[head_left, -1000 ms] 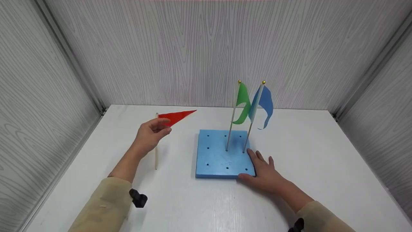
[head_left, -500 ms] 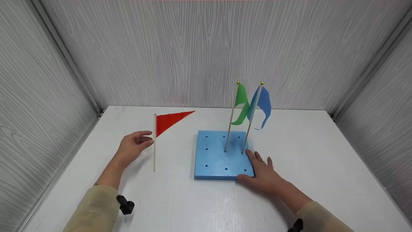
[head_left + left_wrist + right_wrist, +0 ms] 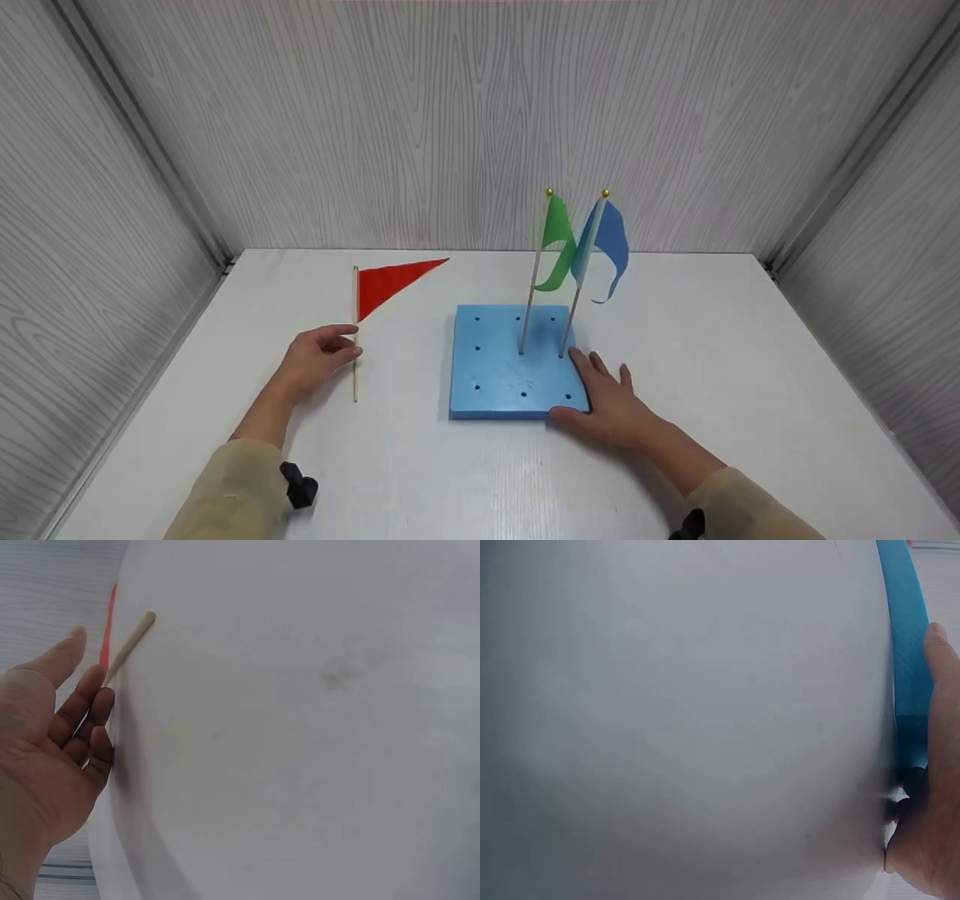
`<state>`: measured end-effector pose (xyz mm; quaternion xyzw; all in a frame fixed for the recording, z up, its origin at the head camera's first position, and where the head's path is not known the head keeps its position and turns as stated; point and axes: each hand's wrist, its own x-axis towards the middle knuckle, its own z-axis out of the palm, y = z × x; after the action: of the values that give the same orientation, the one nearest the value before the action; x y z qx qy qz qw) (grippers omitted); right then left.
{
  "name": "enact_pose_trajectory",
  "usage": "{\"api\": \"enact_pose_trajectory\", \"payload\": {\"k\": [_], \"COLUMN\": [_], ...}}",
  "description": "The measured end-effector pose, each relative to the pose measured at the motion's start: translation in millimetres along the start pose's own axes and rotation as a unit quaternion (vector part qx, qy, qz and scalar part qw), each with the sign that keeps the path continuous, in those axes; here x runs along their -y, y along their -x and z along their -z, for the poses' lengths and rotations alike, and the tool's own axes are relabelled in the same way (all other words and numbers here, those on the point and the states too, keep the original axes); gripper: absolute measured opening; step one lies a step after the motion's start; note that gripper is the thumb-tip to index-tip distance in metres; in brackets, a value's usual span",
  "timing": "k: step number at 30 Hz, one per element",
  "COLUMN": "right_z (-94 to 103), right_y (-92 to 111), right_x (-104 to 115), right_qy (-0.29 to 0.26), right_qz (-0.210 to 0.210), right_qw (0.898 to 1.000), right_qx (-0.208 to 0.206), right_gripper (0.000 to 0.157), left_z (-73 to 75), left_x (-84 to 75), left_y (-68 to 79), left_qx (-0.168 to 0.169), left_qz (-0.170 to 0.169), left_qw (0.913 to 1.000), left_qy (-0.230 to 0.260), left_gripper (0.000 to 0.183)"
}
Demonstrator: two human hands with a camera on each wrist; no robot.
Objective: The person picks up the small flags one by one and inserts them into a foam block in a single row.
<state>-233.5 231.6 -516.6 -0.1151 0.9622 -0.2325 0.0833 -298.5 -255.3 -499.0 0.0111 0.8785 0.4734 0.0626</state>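
Observation:
A red pennant flag (image 3: pixel 390 285) on a thin wooden stick lies on the table left of the blue board. My left hand (image 3: pixel 319 360) is at the bare stick below the cloth, its fingertips right at the wood. In the left wrist view the thumb (image 3: pixel 64 660) stands apart from the fingers, and the stick (image 3: pixel 133 639) passes behind the fingertips. My right hand (image 3: pixel 611 401) rests against the front right corner of the blue board (image 3: pixel 499 367), thumb at the front edge, forefinger along the right side. A green flag (image 3: pixel 556 225) and a blue flag (image 3: pixel 611 236) stand upright in its holes.
Several small holes (image 3: pixel 477 348) dot the board's top. The white table (image 3: pixel 420 480) ends against a grey wood-grain wall (image 3: pixel 420 127) at the back, with similar panels on both sides.
My left hand has drawn back from the red cloth down toward the stick, letting the flag show whole. The right hand stays at the board's corner, and the view has shifted slightly.

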Motion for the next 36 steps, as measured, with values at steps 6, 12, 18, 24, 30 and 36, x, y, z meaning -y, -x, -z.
{"api": "enact_pose_trajectory", "payload": {"k": [6, 12, 18, 24, 30, 36], "right_z": [-0.4, -2.1, -1.0, 1.3, 4.3, 6.1], "right_y": [1, 1, 1, 2, 4, 4], "right_x": [-1, -3, -2, -2, -1, -1], "right_qy": [0.001, 0.005, -0.001, 0.000, 0.004, 0.002], "right_qz": [-0.002, -0.001, 0.001, 0.012, 0.009, 0.000], "right_qw": [1.000, 1.000, 1.000, 1.000, 1.000, 1.000], "right_qx": [0.001, 0.000, 0.002, -0.005, -0.003, 0.004], "right_gripper": [0.119, 0.120, 0.119, 0.116, 0.117, 0.119], "left_z": [-5.3, -8.3, -12.0, -16.1, -18.5, -16.5], "left_x": [2.6, 4.3, 1.0, -0.9, -4.4, -11.0], "left_y": [-1.9, -2.4, -2.0, -2.8, -2.4, -1.8], "left_qx": [0.008, 0.009, 0.004, 0.007, 0.014, 0.030], "left_qz": [0.004, 0.010, 0.007, -0.003, -0.002, 0.007], "left_qw": [0.9999, 0.9994, 0.9983, 0.9968, 0.9961, 0.9942], "left_qy": [-0.010, -0.030, -0.058, -0.080, -0.087, -0.103], "left_gripper": [0.046, 0.046, 0.048, 0.049, 0.051, 0.051]}}
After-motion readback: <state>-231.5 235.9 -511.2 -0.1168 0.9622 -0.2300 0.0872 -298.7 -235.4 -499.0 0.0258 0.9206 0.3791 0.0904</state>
